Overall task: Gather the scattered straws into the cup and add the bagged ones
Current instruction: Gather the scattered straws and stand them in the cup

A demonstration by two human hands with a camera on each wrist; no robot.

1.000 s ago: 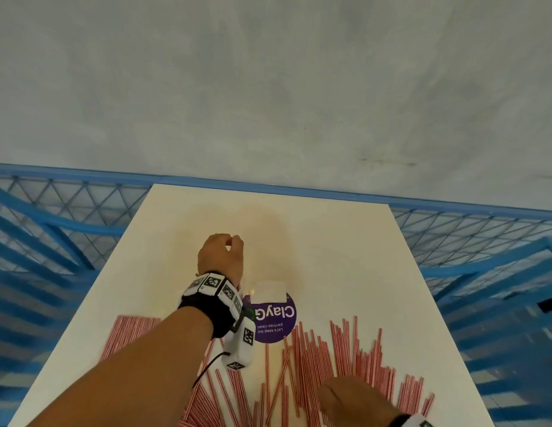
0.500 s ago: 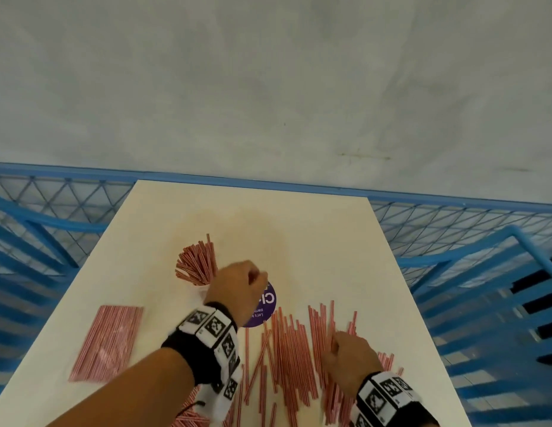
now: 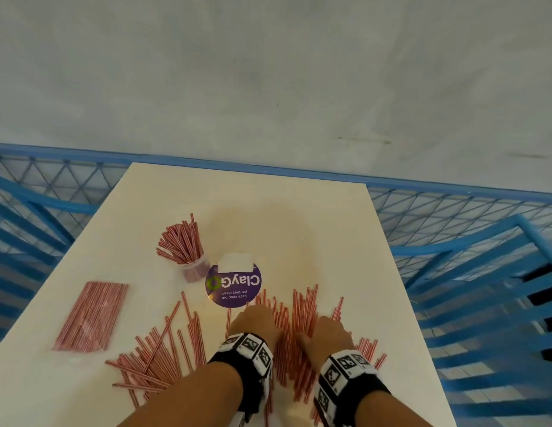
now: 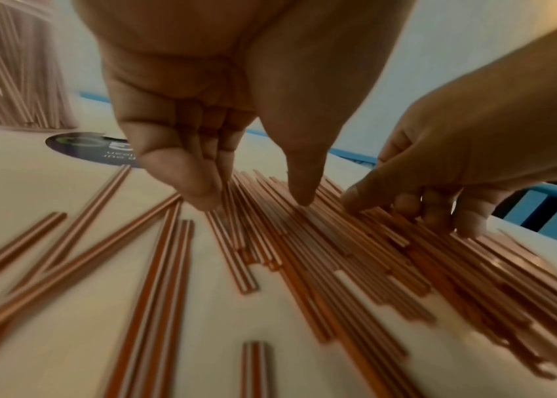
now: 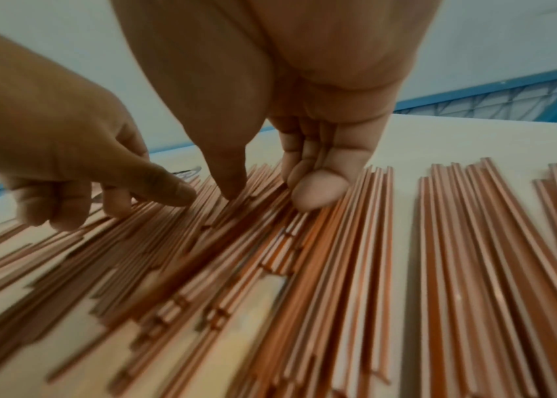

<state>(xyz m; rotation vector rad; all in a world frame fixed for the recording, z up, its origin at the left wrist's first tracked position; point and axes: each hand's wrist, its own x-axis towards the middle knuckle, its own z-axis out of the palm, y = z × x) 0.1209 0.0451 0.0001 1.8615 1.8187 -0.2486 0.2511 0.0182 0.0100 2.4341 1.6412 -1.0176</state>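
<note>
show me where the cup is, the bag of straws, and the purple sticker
cup (image 3: pixel 195 269): head view, on its clear wall below the straws standing in it.
bag of straws (image 3: pixel 92 315): head view, middle of the flat packet.
purple sticker (image 3: pixel 234 286): head view, on the purple face beside the lettering.

Head view looks down; both wrist views closely share the straws (image 3: pixel 300 318).

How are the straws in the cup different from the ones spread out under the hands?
The straws in the cup stand upright and fan out above the cup; the scattered straws lie flat on the table. The cup's straws are untouched; both hands rest fingertips on the scattered ones. Both sets are red-and-white striped.
</note>
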